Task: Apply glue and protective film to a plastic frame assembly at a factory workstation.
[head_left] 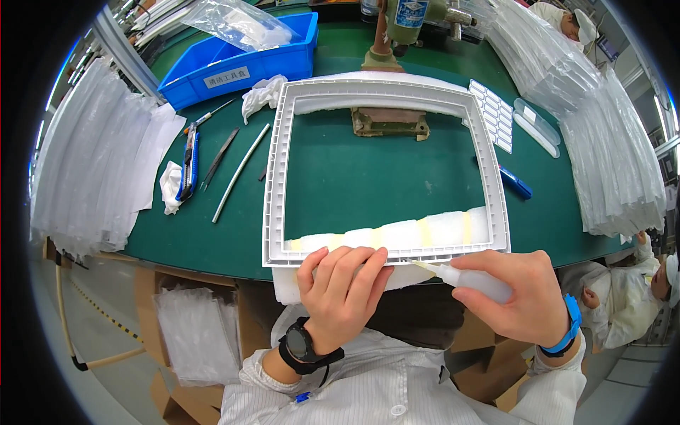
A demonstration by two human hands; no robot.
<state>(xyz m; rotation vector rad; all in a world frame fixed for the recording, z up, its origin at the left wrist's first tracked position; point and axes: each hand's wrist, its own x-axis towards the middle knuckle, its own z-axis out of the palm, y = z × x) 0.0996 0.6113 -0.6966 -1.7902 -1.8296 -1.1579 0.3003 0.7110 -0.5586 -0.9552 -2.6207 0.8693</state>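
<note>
A white rectangular plastic frame (pixel 275 170) with ribbed edges lies on the green bench top, its near side towards me. My left hand (pixel 343 287) holds the near rail left of its middle, fingers curled over it. In my right hand (pixel 517 294) is a small translucent squeeze bottle (pixel 482 283), tilted so that its thin nozzle points left at the near rail. The nozzle tip is at the rail; whether it touches cannot be told. White foam padding (pixel 397 234) with yellowish strips lies beneath the near side of the frame.
On the left lie a blue utility knife (pixel 189 163), tweezers (pixel 221 156) and a white tube (pixel 241 173). Behind are a blue bin (pixel 283 67) and a green press (pixel 386 42). A blue marker (pixel 515 182) lies right of the frame. Stacks of plastic-wrapped parts (pixel 92 163) flank both sides. Other people work at right.
</note>
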